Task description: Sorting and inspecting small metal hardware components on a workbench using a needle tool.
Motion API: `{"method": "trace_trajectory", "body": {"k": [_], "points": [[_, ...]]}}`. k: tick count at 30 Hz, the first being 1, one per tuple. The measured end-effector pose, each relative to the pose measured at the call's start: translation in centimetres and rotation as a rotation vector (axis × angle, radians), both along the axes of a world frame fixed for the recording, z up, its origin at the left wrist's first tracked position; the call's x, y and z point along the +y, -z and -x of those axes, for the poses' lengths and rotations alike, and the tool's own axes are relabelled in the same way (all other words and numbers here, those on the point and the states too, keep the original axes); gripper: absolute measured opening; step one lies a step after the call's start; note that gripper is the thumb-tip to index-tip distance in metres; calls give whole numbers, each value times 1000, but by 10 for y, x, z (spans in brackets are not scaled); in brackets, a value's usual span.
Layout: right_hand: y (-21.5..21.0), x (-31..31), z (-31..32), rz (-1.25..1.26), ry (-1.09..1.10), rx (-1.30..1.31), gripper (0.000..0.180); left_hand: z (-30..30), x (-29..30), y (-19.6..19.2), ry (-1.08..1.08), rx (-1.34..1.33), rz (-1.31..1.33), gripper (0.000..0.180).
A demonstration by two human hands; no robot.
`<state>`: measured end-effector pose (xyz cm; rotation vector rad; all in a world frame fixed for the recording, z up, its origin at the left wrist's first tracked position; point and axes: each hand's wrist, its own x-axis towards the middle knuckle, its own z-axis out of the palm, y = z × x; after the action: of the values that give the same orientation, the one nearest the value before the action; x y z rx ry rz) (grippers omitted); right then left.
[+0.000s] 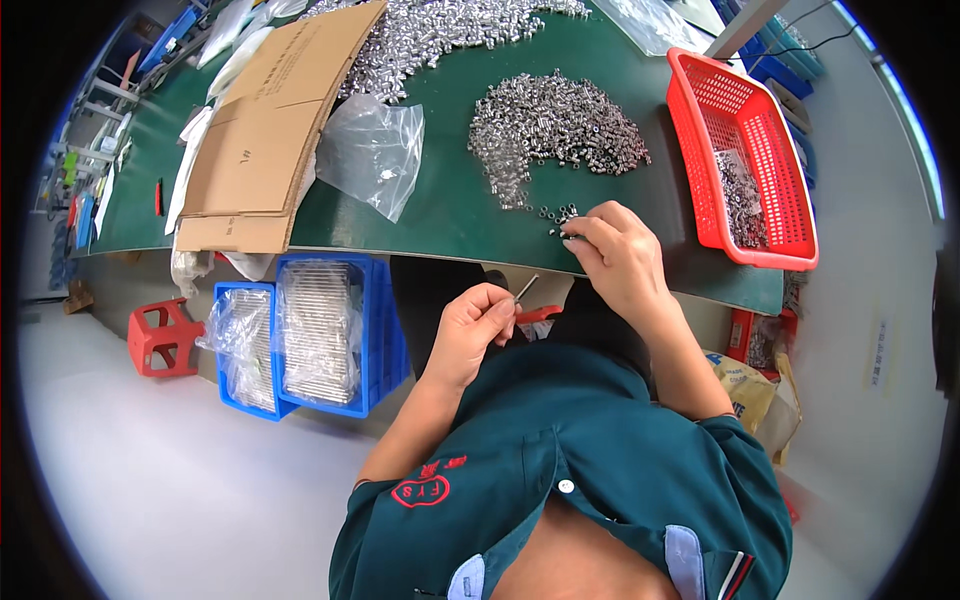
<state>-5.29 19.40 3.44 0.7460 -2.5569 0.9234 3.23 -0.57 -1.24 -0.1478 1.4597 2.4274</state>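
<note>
My left hand is closed in front of the table's edge, pinching a thin metal rod that points up and to the right. Above the table's front edge, the fingertips of my right hand are drawn together at a few small loose metal rings. Whether a ring sits between those fingertips is too small to make out. Behind them spreads a pile of small silvery metal rings on the green table. Part of a red object shows just beyond my left hand.
A red perforated basket with metal parts stands at the right. Flattened cardboard and a clear plastic bag lie left; a larger heap of metal pieces is farther back. Blue crates and a red stool stand below.
</note>
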Motion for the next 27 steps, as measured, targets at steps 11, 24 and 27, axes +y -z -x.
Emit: {"method": "trace_trajectory", "body": {"k": [11,24,27], "points": [[12,-19,8,-125,5,-12,10,-4,-7,3,-45,-29,45,13],[-13,-3,-18,280,-210,-593,9,0,0,-5,15,78,255,12],[-13,-1,-20,276,-241,-560,9,1,2,-10,41,137,342,10]]}}
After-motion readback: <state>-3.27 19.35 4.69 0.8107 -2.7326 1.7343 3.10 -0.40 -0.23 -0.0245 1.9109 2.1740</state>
